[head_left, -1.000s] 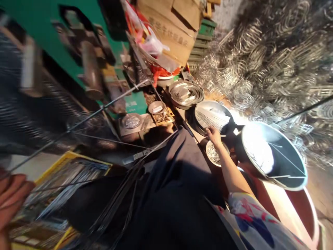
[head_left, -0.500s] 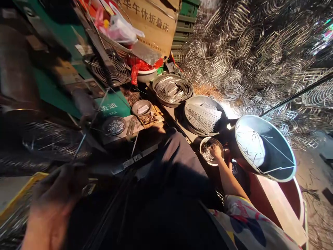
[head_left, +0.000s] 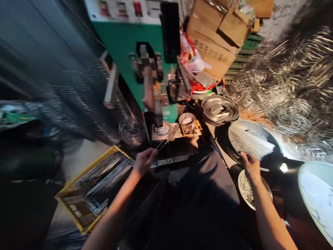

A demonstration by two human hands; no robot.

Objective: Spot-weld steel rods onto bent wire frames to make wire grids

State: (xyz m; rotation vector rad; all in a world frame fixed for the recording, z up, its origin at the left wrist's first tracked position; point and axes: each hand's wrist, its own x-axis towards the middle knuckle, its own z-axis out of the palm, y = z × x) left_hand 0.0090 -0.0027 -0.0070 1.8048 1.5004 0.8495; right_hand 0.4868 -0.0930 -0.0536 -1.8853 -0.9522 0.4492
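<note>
Single head-worn view from above the lap, facing forward and down over both bare forearms

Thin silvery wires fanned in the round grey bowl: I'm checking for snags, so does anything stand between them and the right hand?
Nothing visible does. The bare right hand is at the near rim of the round grey bowl, fingertips at the thin silvery wires. The small pale dish of metal pieces lies off that path.

Straight, thin silvery metal rods (head_left: 251, 142) are spread in a fan inside a round metal basin (head_left: 277, 150), their near ends met by the fingers of the right hand (head_left: 252, 169). Slender metal wire (head_left: 166, 139), blurred, is held slanting up from the left hand (head_left: 143, 161), its exact shape unclear.
</note>
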